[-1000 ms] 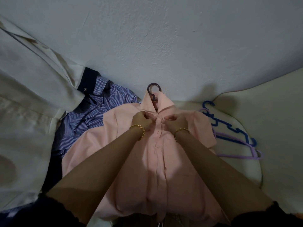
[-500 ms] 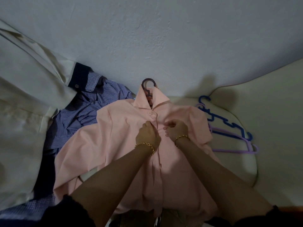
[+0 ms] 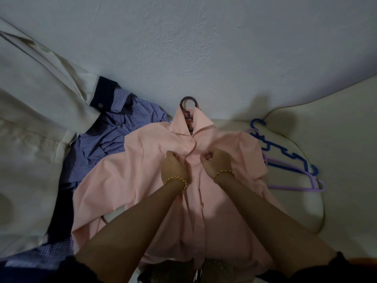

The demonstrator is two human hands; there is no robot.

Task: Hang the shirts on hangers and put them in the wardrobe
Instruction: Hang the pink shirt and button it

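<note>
Pink shirt (image 3: 126, 180) lies front up under the fingers (image 3: 172, 160). Striped shirt (image 3: 106, 144) heaped to their left; spare hangers (image 3: 285, 166) to their right, apart. Left hand (image 3: 174, 170) and right hand (image 3: 217, 162) curl tight, each pinching a placket edge. Dark hanger hook (image 3: 187, 102) pokes from the collar beyond the fingertips; fastened top button (image 3: 189, 140) just above them, so likely closing the next to keep the shirt hung

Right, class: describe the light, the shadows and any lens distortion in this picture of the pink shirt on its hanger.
Head view: dim, cool light and no glare. Head view: a soft shadow falls on the shirt just below the left hand and right hand. Head view: the wide lens bows the lower edge of the wall into a curve.
</note>
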